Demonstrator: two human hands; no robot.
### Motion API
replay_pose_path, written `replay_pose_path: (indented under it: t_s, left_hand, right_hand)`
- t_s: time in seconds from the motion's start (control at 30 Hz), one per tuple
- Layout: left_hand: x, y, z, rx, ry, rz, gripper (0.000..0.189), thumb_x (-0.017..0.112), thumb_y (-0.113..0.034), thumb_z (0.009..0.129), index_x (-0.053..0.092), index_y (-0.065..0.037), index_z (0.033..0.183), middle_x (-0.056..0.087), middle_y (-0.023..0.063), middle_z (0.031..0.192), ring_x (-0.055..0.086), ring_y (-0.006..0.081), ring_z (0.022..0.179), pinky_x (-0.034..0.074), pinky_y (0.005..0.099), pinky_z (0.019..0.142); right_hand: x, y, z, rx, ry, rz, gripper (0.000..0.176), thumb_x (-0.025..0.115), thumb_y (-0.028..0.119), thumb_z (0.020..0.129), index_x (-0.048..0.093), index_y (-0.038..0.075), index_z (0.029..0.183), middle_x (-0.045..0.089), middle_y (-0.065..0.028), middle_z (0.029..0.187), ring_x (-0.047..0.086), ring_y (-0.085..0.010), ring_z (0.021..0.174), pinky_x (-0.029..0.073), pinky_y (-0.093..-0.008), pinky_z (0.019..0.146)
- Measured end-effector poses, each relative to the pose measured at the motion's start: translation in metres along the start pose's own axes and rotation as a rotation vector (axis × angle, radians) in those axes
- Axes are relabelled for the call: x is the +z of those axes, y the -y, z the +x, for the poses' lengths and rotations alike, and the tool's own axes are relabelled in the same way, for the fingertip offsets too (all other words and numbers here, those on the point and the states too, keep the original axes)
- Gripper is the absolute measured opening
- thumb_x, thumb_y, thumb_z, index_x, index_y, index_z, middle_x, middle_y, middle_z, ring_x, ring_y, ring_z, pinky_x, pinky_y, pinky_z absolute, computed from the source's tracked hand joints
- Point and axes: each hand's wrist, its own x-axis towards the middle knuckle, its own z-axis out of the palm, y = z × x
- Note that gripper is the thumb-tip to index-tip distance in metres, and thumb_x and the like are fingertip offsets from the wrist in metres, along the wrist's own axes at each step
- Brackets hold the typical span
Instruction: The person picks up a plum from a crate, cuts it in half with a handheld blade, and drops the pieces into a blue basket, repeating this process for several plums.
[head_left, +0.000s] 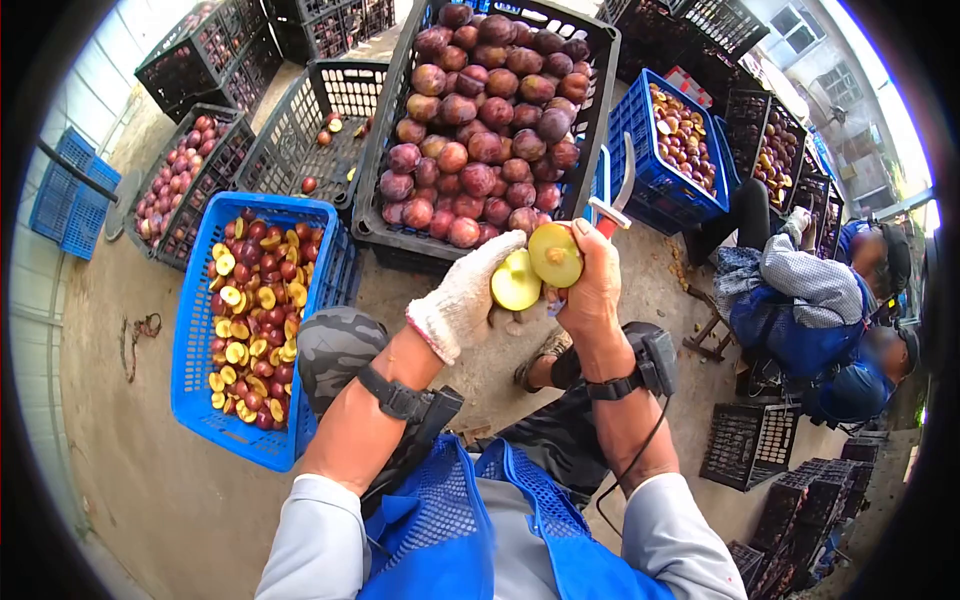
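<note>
My left hand point(478, 285), in a white knit glove, grips one plum half point(514, 284) with its yellow cut face toward me. Bare-skinned, my right hand point(593, 275) pinches the other plum half point(556, 256), whose cut face has a brownish centre. That same hand also holds a knife point(627, 175), its curved blade pointing up and away; part of the red handle is hidden by the fingers. The two halves are side by side, edges touching or nearly so. Just beyond my hands stands a black crate point(368, 225) heaped with whole plums point(480, 130).
To my left, a blue crate point(190, 330) holds halved plums point(255, 320). Behind it are a black crate point(265, 150) with a few plums and a fuller black crate point(180, 175). A blue crate point(640, 150) of cut plums stands right. Co-workers point(800, 290) sit far right.
</note>
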Motion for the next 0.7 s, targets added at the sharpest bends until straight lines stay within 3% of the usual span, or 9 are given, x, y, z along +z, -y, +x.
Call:
replay_pose_path:
  t_s: [0.13,0.2,0.27,0.3,0.37,0.47,0.5,0.6,0.7]
  left_hand:
    - [-0.032,-0.02,-0.014,0.097,-0.096,-0.151,0.047,0.047,-0.048,0.102,0.065,-0.006,0.107,0.072,0.0119,0.089,0.066,0.0211,0.062,0.053,0.0363,0.053]
    - [-0.048,-0.052,-0.042,0.316,-0.244,-0.407,0.063,0.042,-0.056,0.103,0.065,0.002,0.108,0.072,0.0171,0.085,0.065,0.0249,0.058,0.058,0.0407,0.064]
    - [-0.056,-0.072,-0.065,0.819,-0.612,-0.583,0.065,0.038,-0.059,0.103,0.062,0.0,0.113,0.072,0.0207,0.092,0.067,0.0269,0.064,0.058,0.0469,0.078]
    - [-0.092,-0.072,-0.076,0.879,-0.544,-0.616,0.064,0.037,-0.061,0.103,0.059,-0.004,0.121,0.072,0.0218,0.098,0.067,0.0284,0.066,0.057,0.05,0.086]
    - [-0.097,-0.07,-0.084,0.796,-0.626,-0.507,0.06,0.045,-0.056,0.102,0.05,-0.004,0.13,0.071,0.022,0.101,0.068,0.03,0.066,0.059,0.0509,0.081]
    - [-0.087,-0.05,-0.077,0.645,-0.486,-0.371,0.055,0.051,-0.047,0.102,0.05,0.0,0.131,0.069,0.0203,0.104,0.066,0.0282,0.064,0.059,0.0503,0.077]
    - [-0.082,-0.05,-0.078,0.654,-0.5,-0.338,0.057,0.051,-0.047,0.102,0.051,0.001,0.132,0.065,0.02,0.11,0.065,0.0272,0.068,0.057,0.0492,0.08]
    - [-0.072,-0.06,-0.088,0.697,-0.496,-0.312,0.055,0.051,-0.046,0.102,0.054,0.001,0.132,0.064,0.0184,0.111,0.064,0.026,0.071,0.055,0.0477,0.082]
    - [-0.074,-0.064,-0.092,0.698,-0.433,-0.346,0.051,0.052,-0.044,0.102,0.057,-0.001,0.128,0.07,0.016,0.102,0.066,0.0256,0.068,0.056,0.0471,0.078]
  right_hand:
    - [-0.028,-0.032,0.006,0.174,-0.019,0.342,0.032,0.057,0.037,0.1,0.062,0.009,0.084,0.057,-0.0016,0.062,0.046,-0.0119,0.038,0.034,-0.0258,0.034]
    - [-0.032,-0.046,0.004,0.252,-0.246,-0.173,0.036,0.06,0.04,0.099,0.061,0.01,0.08,0.054,-0.0006,0.057,0.044,-0.0115,0.036,0.034,-0.0254,0.034]
    - [-0.028,-0.061,0.006,0.322,-0.242,-0.302,0.038,0.062,0.043,0.097,0.06,0.011,0.078,0.052,0.0004,0.055,0.044,-0.0098,0.036,0.034,-0.0253,0.034]
    - [-0.015,-0.062,0.013,0.313,-0.171,-0.324,0.039,0.062,0.044,0.098,0.061,0.011,0.078,0.053,0.0005,0.056,0.045,-0.0092,0.037,0.034,-0.0248,0.035]
    - [0.03,-0.056,0.04,0.245,-0.042,-0.377,0.041,0.06,0.046,0.098,0.061,0.011,0.078,0.054,0.0002,0.058,0.047,-0.0088,0.04,0.035,-0.024,0.037]
    - [0.116,-0.017,0.116,0.117,0.25,-0.422,0.044,0.056,0.049,0.101,0.064,0.006,0.105,0.067,-0.006,0.073,0.058,-0.0133,0.052,0.044,-0.027,0.043]
    - [0.132,-0.023,0.155,-0.087,0.248,-0.452,0.044,0.059,0.049,0.1,0.063,0.006,0.108,0.07,-0.0068,0.077,0.065,-0.0148,0.062,0.049,-0.0286,0.048]
    - [0.141,0.014,0.189,-0.65,0.141,-1.15,0.033,0.068,0.038,0.093,0.064,0.005,0.086,0.064,-0.0123,0.067,0.062,-0.0193,0.061,0.049,-0.0372,0.056]
    - [0.103,-0.027,0.19,-0.627,0.159,-1.338,0.03,0.069,0.031,0.081,0.067,0.001,0.086,0.069,-0.0217,0.075,0.069,-0.0404,0.073,0.054,-0.0482,0.069]
